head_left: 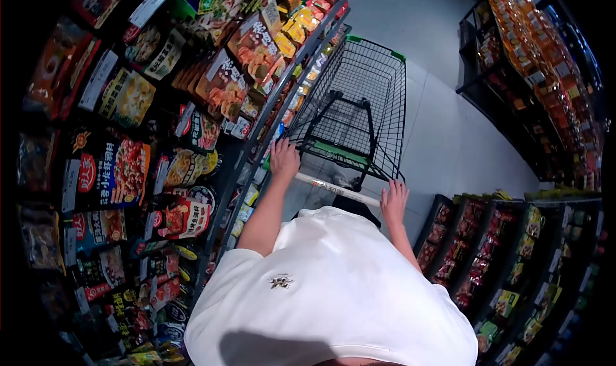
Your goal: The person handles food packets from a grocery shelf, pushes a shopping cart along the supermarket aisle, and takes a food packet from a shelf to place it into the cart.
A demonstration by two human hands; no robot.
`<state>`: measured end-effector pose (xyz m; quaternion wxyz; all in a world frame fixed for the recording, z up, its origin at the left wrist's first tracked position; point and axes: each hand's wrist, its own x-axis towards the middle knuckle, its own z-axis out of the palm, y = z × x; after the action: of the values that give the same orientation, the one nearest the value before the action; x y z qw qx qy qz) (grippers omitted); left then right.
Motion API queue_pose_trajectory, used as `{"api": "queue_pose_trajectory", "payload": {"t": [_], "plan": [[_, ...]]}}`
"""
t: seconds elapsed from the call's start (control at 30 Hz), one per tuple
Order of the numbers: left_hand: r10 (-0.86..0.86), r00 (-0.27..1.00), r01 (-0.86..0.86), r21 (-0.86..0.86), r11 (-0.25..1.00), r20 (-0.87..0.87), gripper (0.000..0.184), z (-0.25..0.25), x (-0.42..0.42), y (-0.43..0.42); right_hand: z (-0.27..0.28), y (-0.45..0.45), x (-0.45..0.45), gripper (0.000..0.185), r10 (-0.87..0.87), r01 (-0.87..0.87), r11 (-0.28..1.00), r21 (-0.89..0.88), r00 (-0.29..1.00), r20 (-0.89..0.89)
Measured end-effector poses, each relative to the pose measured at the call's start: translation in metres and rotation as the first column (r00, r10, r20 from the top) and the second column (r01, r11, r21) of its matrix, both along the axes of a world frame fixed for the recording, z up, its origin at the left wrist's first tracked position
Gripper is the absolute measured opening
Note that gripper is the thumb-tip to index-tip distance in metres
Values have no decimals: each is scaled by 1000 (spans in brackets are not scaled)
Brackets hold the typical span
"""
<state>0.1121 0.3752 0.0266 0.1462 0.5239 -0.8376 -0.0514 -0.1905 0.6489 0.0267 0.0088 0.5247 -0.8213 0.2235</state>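
Resting on the pale handle point(337, 192) are the left hand point(284, 161) and right hand point(394, 202), one per end; whether either closes around it cannot be told. The wire cart point(351, 101) stands on the far side, right of packed shelves point(239, 167).

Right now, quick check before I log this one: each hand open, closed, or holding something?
Left hand: on the cart handle, toward its left end; open or closed cannot be told.
Right hand: at its right end; likewise unclear.
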Motion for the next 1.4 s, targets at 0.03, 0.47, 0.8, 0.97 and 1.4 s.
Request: {"api": "queue_pose_trajectory", "payload": {"t": [0.03, 0.47, 0.8, 0.97, 1.4], "plan": [[-22, 999, 22, -5, 1000, 32, 32, 2, 3, 4, -15, 16, -9, 41, -21, 21, 999, 46, 1000, -11], [-300, 950, 294, 73, 953, 85, 22, 9, 48, 27, 2, 60, 31, 39, -98, 91, 964, 251, 995, 15], [-377, 910, 301, 350, 887, 173, 43, 24, 52, 33, -10, 47, 21, 27, -163, 144, 950, 279, 985, 48], [-376, 892, 270, 372, 888, 251, 46, 25, 53, 47, -10, 57, 20, 26, -172, 150, 962, 227, 982, 82], [-300, 941, 239, 318, 917, 159, 34, 26, 61, 94, -3, 91, 21, 33, -232, 189, 951, 245, 959, 165]]}}
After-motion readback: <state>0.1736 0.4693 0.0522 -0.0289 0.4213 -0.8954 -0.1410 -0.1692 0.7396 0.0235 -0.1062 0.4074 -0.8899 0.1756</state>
